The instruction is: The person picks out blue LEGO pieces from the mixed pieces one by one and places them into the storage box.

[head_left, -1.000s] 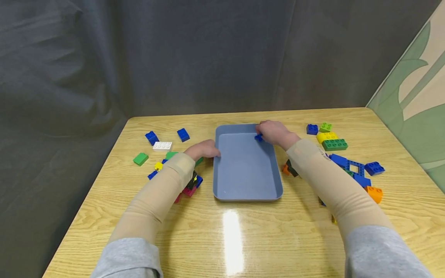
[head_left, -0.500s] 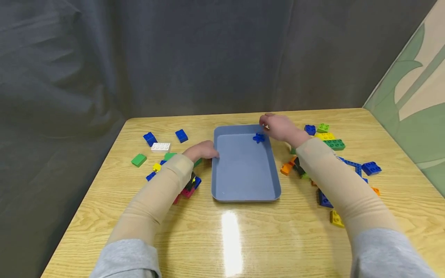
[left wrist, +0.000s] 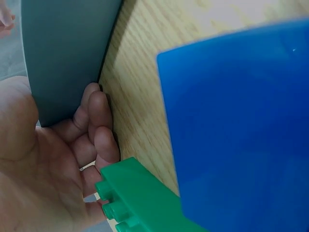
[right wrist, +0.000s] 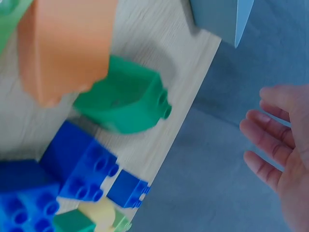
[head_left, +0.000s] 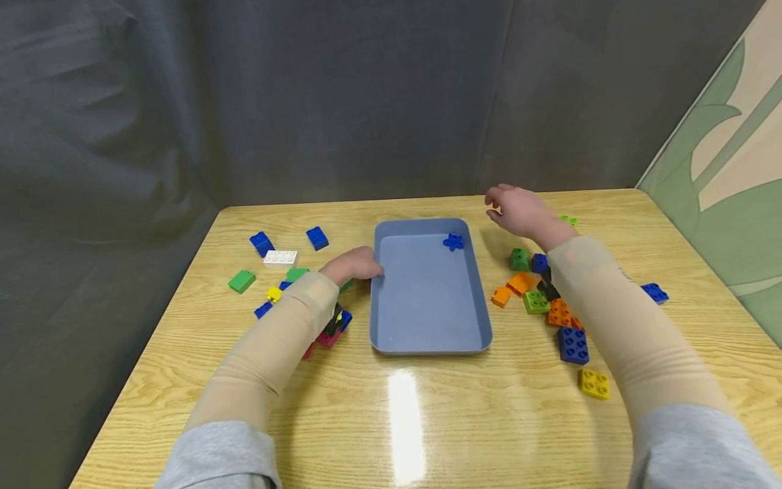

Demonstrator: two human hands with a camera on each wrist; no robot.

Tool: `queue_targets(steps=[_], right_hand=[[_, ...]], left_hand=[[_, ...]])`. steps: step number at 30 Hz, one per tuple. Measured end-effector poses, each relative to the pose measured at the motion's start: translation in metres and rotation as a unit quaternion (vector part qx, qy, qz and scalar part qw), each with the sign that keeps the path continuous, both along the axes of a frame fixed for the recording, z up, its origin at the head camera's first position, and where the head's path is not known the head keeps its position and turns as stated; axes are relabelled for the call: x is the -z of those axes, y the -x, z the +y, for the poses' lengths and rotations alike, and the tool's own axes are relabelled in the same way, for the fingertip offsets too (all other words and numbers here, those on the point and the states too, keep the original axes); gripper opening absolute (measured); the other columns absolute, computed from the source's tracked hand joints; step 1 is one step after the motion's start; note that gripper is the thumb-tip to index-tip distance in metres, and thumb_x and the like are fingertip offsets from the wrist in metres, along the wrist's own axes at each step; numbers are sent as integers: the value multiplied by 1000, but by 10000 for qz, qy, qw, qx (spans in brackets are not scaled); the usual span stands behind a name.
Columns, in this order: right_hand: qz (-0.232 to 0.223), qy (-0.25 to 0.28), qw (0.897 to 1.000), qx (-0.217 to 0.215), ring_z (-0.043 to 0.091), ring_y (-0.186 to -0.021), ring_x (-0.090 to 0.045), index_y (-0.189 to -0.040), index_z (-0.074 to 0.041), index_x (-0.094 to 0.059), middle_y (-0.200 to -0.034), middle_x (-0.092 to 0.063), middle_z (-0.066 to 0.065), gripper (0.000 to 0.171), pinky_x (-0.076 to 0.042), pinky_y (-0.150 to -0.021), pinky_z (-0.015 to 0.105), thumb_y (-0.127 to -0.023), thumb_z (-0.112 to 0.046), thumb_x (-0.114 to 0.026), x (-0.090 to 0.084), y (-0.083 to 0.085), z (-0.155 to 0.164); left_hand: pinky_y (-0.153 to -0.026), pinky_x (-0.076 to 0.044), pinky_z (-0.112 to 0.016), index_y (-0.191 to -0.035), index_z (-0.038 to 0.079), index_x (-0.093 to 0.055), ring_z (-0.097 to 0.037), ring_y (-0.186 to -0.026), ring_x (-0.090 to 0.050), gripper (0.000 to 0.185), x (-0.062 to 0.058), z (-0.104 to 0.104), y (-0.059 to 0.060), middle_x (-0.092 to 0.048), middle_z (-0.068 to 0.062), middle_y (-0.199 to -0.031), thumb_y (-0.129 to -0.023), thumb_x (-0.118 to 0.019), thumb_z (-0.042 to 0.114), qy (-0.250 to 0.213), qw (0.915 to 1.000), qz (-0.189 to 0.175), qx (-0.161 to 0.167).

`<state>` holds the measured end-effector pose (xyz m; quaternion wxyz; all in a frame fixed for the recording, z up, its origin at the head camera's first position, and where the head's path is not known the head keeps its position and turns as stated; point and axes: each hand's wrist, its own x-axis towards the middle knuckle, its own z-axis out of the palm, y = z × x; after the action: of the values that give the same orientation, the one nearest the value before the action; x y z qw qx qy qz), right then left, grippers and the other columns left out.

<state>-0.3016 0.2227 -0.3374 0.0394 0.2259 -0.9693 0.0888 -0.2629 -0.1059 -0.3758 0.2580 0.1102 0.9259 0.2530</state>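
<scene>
A shallow grey-blue tray (head_left: pixel 427 305) stands on the wooden table. My left hand (head_left: pixel 356 263) grips its left wall, thumb over the rim inside and fingers curled against the outside, as the left wrist view shows with the tray wall (left wrist: pixel 67 53) between them. A blue flower-shaped piece (head_left: pixel 453 242) lies in the tray's far right corner. My right hand (head_left: pixel 519 209) hovers empty to the right of that corner, fingers relaxed and apart. Nearest below it is a green brick (head_left: pixel 520 259). The right wrist view shows the hand (right wrist: pixel 280 135) holding nothing.
Left of the tray lie several bricks, among them a white brick (head_left: pixel 281 258) and a green brick (head_left: pixel 241 281). On the right are orange (head_left: pixel 521 283), lime (head_left: pixel 536 303), dark blue (head_left: pixel 573 345) and yellow bricks (head_left: pixel 594 384). A dark curtain (head_left: pixel 366 102) hangs behind the table.
My right hand has let go of the blue flower piece, which now lies in the tray, and has moved up and right away from it. My left hand stays on the tray.
</scene>
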Motion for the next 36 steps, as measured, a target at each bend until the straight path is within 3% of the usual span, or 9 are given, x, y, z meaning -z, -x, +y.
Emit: queue_targets(steps=[10,23,29,36], right_hand=[[-81,71,9996,276,38,-85,-57,-110,7,-56,-102,-58,24,23,-47,-80,51,-93,-9,-58,1,-1,29],[-871,-306,9891,1147,47,-100,-53,-128,10,-45,-119,-47,34,45,-43,-88,58,-93,-16,-59,7,0,57],[-1207,-570,9825,1302,52,-115,-42,-138,10,-36,-130,-37,38,58,-37,-94,62,-94,-20,-59,14,-1,67],[-1664,-548,9751,1360,55,-122,-34,-143,8,-31,-137,-31,38,62,-33,-96,65,-93,-16,-58,20,-4,74]], left_hand=[[-70,-42,-32,-86,2,-53,-22,-74,-51,12,1,1,-1,-56,-10,-82,-92,-51,13,101,9999,36,48],[-71,-41,-33,-85,5,-52,-22,-75,-50,10,-2,0,-4,-52,-8,-80,-92,-51,12,-28,9999,-72,-147],[-73,-41,-33,-87,5,-53,-22,-77,-49,9,-2,2,-5,-51,-8,-81,-92,-52,12,-103,9996,-144,-215],[-70,-41,-33,-81,7,-49,-22,-74,-48,12,-3,4,-4,-49,-7,-78,-92,-51,12,-20,9999,-62,-113]])
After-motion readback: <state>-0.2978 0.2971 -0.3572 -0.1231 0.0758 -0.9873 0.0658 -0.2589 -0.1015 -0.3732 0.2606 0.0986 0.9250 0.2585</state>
